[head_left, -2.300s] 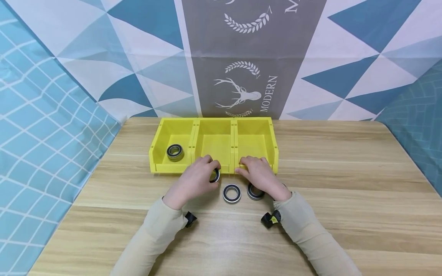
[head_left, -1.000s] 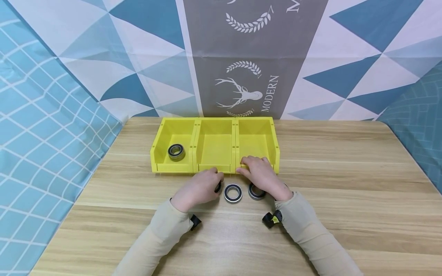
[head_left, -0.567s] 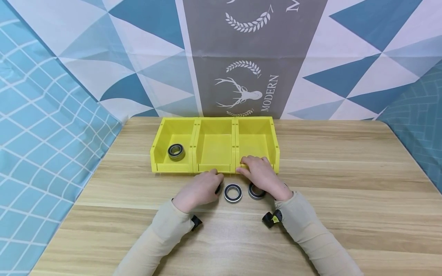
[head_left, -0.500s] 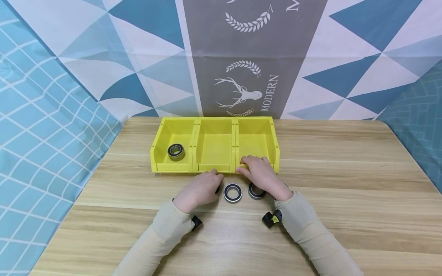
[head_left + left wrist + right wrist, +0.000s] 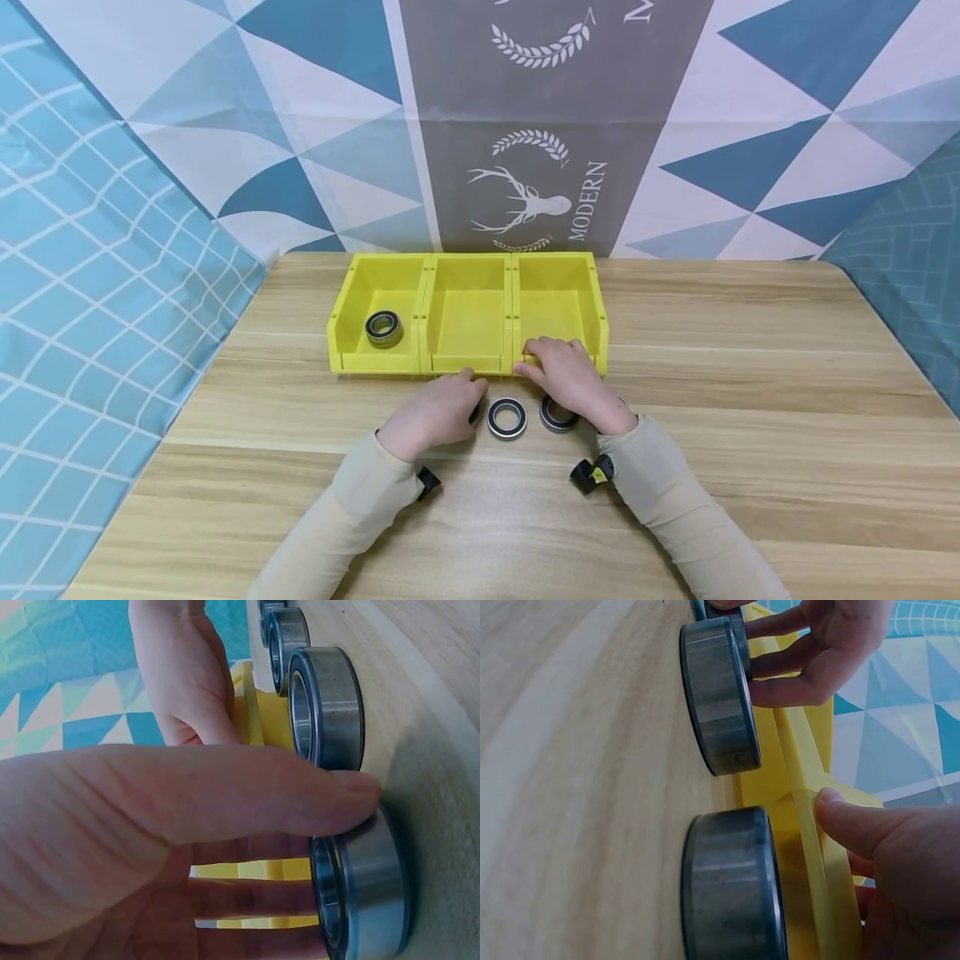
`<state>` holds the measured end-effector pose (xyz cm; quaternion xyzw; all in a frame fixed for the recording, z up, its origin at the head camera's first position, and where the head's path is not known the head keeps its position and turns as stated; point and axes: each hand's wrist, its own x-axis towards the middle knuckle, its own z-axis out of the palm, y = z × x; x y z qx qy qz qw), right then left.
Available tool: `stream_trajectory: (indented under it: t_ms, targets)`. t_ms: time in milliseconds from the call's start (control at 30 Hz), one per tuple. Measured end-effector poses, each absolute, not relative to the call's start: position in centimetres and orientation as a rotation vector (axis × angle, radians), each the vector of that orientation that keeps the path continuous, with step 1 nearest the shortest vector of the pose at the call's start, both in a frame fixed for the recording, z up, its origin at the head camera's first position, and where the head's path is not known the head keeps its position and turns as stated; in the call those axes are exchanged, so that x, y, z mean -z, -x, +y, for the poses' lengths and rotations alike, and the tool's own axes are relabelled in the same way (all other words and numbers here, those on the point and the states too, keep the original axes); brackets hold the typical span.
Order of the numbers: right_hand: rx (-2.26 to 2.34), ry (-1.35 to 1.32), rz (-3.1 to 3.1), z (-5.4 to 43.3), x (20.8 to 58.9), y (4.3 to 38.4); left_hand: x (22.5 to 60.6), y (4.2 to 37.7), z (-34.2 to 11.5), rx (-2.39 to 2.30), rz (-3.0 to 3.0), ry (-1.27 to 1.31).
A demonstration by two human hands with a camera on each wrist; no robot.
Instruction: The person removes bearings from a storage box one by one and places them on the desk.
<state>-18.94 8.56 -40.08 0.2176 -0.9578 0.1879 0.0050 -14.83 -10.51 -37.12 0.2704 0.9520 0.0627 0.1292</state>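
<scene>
My left hand [image 5: 438,411] pinches a ball bearing [image 5: 371,889] between thumb and fingers, down at the tabletop in front of the middle yellow bin [image 5: 467,364]. In the head view that bearing is mostly hidden by the hand. Just right of it a second bearing [image 5: 507,418] lies flat. A third bearing [image 5: 558,414] sits partly under my right wrist. My right hand [image 5: 564,377] holds the front lip of the right yellow bin [image 5: 810,817], thumb on the near side and fingers over the edge. Inside the left yellow bin [image 5: 375,362] rests another bearing [image 5: 384,328].
A sliver of one more bearing [image 5: 621,402] shows beside the right wrist. The three joined bins stand at the back of the wooden table [image 5: 750,400], near the patterned cloth backdrop [image 5: 540,100]. Black wrist cameras [image 5: 588,475] hang below the sleeves.
From a raised, tilted position by the middle bin's front, my left hand has brought its bearing down toward me onto the table. Over the last second both hands stay almost still.
</scene>
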Motion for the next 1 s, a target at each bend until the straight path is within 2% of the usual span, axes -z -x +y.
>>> stream_trajectory:
  t_ms: [1000]
  targets:
    - [-0.584,-0.675,-3.016,8.55,40.25,19.03,37.64,14.81,-10.59,-0.097,2.809,-0.838]
